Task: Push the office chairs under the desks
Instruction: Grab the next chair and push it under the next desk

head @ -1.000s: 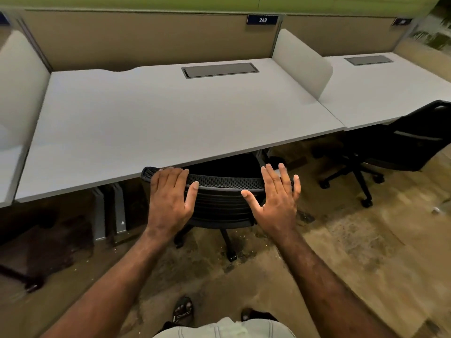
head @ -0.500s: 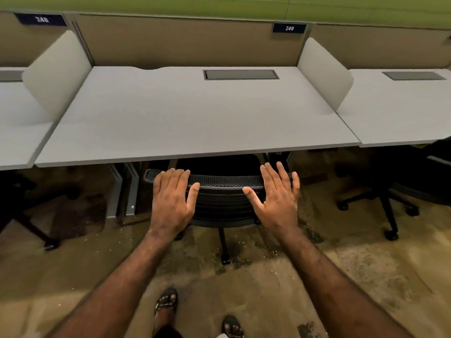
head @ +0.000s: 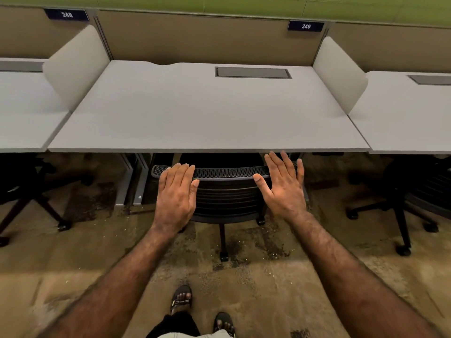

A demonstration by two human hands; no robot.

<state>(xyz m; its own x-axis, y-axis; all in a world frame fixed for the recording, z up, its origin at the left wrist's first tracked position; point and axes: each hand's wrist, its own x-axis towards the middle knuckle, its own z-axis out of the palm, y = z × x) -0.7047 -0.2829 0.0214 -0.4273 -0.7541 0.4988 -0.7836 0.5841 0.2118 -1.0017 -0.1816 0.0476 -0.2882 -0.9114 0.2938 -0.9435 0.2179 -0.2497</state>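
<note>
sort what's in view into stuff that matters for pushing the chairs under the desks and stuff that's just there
Part of the job:
left hand and right hand, open on the middle chair
middle desk
left chair
right chair

Just there:
number plates 248 and 249
desk dividers
cable hatch

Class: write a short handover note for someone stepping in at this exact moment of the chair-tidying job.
Left hand: open, flat on the middle chair's backrest.
Right hand: open, at the same backrest; contact unclear.
Middle chair: seat under the centre desk, backrest just outside its front edge.
Done: this chair looks tucked in.
Left: right chair and left chair may need pushing further in; hard to tell.
</note>
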